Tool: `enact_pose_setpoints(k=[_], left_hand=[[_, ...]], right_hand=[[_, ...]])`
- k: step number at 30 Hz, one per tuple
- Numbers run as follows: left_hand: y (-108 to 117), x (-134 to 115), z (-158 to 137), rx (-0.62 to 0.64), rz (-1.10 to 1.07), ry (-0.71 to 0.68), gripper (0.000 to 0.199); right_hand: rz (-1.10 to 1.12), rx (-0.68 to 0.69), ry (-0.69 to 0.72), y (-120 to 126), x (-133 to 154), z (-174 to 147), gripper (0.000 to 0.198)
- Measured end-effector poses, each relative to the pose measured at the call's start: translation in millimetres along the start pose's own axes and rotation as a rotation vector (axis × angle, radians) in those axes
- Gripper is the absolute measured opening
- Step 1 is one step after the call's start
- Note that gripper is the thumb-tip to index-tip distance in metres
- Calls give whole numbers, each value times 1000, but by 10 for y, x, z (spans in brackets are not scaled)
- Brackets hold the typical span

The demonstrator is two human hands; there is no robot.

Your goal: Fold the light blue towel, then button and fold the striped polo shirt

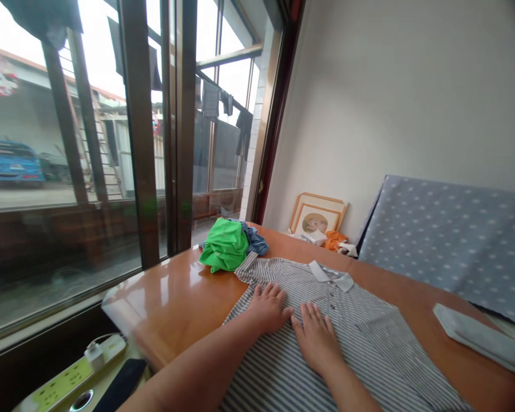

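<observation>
A grey-and-white striped polo shirt (pixel 283 360) lies spread out, front side up, on the brown wooden table (pixel 184 309). Its white collar (pixel 332 277) points away from me, with the buttoned placket below it. My left hand (pixel 269 307) rests flat on the shirt's left chest area, fingers apart. Close beside it, my right hand (pixel 316 335) lies palm down on the fabric near the placket, fingers stretched out. Neither hand grips the cloth. Beyond the shirt's left sleeve sits a crumpled bright green garment (pixel 225 245) against a bluish one (pixel 256 239).
A power strip (pixel 68 372) with a white plug stands at the lower left, beside a dark flat object (pixel 121 384). On the right lies a whitish flat packet (pixel 480 337). Behind the table are framed pictures (pixel 317 214) and a blue star-patterned cloth (pixel 446 234). Windows line the left.
</observation>
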State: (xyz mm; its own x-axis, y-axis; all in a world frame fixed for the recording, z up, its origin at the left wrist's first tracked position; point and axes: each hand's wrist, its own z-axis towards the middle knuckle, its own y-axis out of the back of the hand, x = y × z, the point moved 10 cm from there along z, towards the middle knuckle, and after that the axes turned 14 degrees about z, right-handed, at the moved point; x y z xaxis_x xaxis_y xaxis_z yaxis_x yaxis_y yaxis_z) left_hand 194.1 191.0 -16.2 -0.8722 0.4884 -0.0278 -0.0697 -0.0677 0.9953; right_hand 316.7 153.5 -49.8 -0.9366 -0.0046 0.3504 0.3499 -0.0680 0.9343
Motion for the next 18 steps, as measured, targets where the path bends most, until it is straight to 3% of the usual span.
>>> enact_pose_setpoints(k=[5, 8, 11, 14, 18], left_hand=[[49, 217, -182, 6, -28, -5, 74], [201, 440, -216, -76, -89, 33, 61], [396, 793, -129, -165, -99, 148, 37], [570, 1233, 37, -239, -99, 325, 32], [570, 1686, 304, -201, -139, 483, 27]], right_hand=[[9, -17, -4, 10, 19, 4, 75], [24, -27, -6, 5, 28, 10, 75], [42, -31, -12, -5, 30, 16, 75], [59, -27, -14, -15, 36, 19, 75], [77, -17, -27, -24, 35, 17, 74]])
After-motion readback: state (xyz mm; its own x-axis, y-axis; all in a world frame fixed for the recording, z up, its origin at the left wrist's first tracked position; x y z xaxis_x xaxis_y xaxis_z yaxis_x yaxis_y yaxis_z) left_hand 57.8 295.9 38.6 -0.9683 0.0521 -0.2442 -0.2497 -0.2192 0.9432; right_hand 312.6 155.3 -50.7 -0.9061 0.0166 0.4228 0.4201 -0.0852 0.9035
